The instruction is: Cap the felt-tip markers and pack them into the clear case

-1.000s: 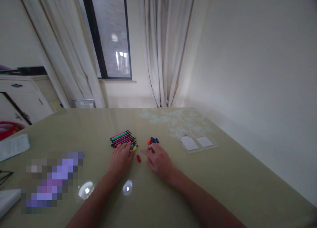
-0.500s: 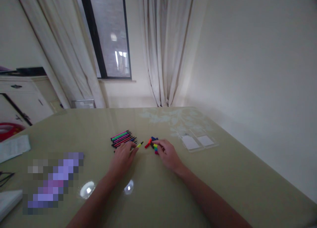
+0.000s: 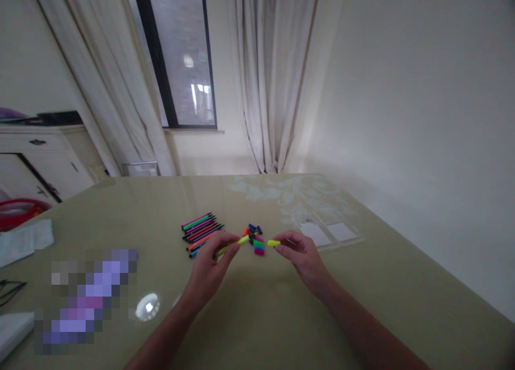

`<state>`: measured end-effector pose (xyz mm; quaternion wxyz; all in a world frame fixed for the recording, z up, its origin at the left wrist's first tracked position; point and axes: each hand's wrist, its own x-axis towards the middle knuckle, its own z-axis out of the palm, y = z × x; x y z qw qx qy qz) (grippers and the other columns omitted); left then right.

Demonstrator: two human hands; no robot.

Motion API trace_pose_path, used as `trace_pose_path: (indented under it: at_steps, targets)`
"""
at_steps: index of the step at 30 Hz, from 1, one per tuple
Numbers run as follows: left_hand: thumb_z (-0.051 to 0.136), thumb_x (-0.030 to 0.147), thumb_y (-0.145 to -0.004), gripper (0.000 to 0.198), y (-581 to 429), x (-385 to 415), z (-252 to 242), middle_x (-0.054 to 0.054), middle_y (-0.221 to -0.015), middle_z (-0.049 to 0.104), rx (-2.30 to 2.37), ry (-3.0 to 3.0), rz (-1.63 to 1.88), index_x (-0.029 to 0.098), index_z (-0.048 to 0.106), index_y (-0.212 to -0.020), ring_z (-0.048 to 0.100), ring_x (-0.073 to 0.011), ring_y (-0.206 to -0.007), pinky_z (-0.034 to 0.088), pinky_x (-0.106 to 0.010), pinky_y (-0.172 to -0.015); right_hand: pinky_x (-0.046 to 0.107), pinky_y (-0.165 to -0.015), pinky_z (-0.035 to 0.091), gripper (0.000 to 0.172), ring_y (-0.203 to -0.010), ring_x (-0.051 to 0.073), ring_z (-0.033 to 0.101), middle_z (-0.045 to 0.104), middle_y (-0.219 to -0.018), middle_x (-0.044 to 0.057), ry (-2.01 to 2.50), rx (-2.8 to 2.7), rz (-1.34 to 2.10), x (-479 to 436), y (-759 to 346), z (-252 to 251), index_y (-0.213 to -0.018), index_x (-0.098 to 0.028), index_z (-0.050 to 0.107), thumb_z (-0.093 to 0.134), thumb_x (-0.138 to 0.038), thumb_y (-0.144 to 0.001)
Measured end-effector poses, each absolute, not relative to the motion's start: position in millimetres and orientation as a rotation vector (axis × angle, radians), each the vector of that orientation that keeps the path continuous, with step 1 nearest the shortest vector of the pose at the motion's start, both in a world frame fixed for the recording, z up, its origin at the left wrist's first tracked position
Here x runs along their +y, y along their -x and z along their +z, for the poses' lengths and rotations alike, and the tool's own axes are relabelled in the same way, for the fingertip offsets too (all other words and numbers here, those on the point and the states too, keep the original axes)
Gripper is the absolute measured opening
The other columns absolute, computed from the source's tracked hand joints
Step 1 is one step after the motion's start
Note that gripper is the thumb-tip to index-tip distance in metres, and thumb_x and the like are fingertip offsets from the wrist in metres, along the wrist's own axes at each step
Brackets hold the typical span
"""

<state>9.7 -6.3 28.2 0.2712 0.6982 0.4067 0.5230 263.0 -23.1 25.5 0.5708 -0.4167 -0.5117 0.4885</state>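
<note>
My left hand (image 3: 213,257) is closed on a yellow marker (image 3: 243,240), its dark tip pointing right. Between the thumb and fingers of my right hand (image 3: 300,252) is a yellow marker cap (image 3: 273,243), held a short way apart from the tip. A small heap of coloured caps (image 3: 258,244), among them green, blue, pink and orange ones, lies on the table between my hands. Uncapped markers (image 3: 202,228) lie side by side behind my left hand, tips to the right; my fingers hide part of the row.
A clear plastic case with white paper inserts (image 3: 341,231) lies on the glossy table (image 3: 257,316) at the right. On the left are a pale folded sheet (image 3: 28,241), a black cable (image 3: 12,292) and a blurred-out purple item (image 3: 92,295). A wall borders the right side.
My left hand has lifted the yellow marker and moved right. My right hand has taken the yellow cap from the heap and drawn back to the right.
</note>
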Motion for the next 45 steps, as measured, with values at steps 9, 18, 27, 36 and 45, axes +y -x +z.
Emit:
trace_pose_path:
  at_steps: [9, 18, 27, 36, 45]
  targets:
    - [0.080, 0.030, -0.087, 0.009, -14.4, -16.1, 35.4, -0.003, -0.091, 0.077, 0.960, -1.861, 1.486, 0.024, 0.080, -0.095, 0.071, -0.0171, -0.086, 0.057, -0.027, -0.078, 0.030, -0.077, 0.055, 0.025, -0.083, 0.018, 0.071, 0.080, -0.089, 0.003, 0.879, -1.136, 1.185, -29.4, -259.8, 36.2, -0.092, -0.026, 0.083, 0.093, -0.038, -0.073]
    - [0.080, 0.030, -0.087, 0.012, -16.0, -17.1, 36.0, -0.003, -0.094, 0.075, 0.920, -1.796, 1.470, 0.026, 0.080, -0.098, 0.071, -0.0161, -0.087, 0.059, -0.024, -0.075, 0.032, -0.081, 0.059, 0.021, -0.086, 0.019, 0.074, 0.080, -0.090, 0.003, 0.856, -1.201, 1.171, -32.6, -257.0, 41.5, -0.093, -0.027, 0.083, 0.090, -0.038, -0.077]
    - [0.081, 0.041, -0.086, 0.020, -18.6, -20.3, 30.9, -0.007, -0.098, 0.079, 0.967, -1.761, 1.388, 0.025, 0.082, -0.098, 0.073, -0.0215, -0.092, 0.062, -0.033, -0.082, 0.035, -0.078, 0.061, 0.022, -0.083, 0.022, 0.074, 0.079, -0.088, 0.005, 0.923, -1.313, 1.151, -36.9, -251.0, 43.9, -0.093, -0.026, 0.084, 0.089, -0.040, -0.077]
    - [0.084, 0.045, -0.081, 0.025, -17.9, -20.9, 28.8, -0.006, -0.092, 0.082, 1.020, -1.693, 1.326, 0.025, 0.085, -0.095, 0.075, -0.0211, -0.081, 0.063, -0.029, -0.069, 0.030, -0.068, 0.058, 0.024, -0.071, 0.018, 0.070, 0.078, -0.078, 0.004, 0.989, -1.343, 1.156, -38.9, -255.2, 39.8, -0.093, -0.025, 0.085, 0.090, -0.041, -0.075]
    - [0.083, 0.045, -0.082, 0.024, -22.7, -24.4, 31.7, -0.006, -0.088, 0.081, 1.013, -1.716, 1.339, 0.024, 0.084, -0.092, 0.075, -0.0204, -0.078, 0.062, -0.029, -0.070, 0.029, -0.066, 0.057, 0.024, -0.070, 0.018, 0.069, 0.076, -0.077, 0.003, 0.991, -1.353, 1.149, -41.3, -252.2, 37.3, -0.092, -0.023, 0.084, 0.089, -0.042, -0.077]
